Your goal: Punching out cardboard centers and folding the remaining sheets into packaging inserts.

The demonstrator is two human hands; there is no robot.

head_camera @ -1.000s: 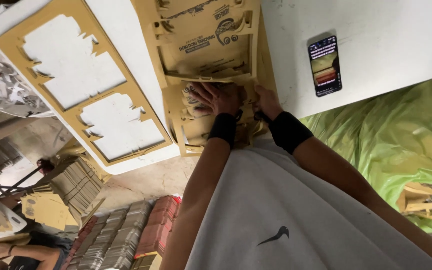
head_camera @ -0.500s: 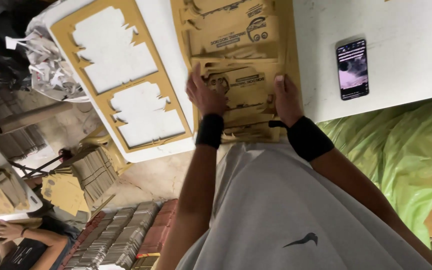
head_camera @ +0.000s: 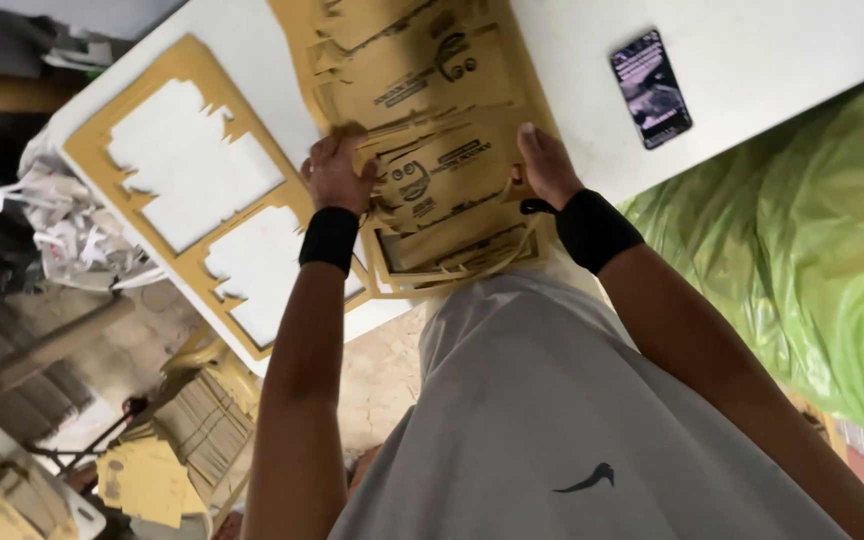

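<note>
At the worktop [head_camera: 752, 60] near edge, a die-cut cardboard sheet [head_camera: 442, 180] is gripped: left hand [head_camera: 337, 175] fingers clamped at 9 o'clock, right hand [head_camera: 544, 165] at 3 o'clock. A phone [head_camera: 650, 88] lies at 2 o'clock.

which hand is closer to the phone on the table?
Right. The right hand grips the right edge of the printed cardboard sheet, a short stretch of bare white table away from the phone. The left hand holds the sheet's far edge, the whole sheet between.
</note>
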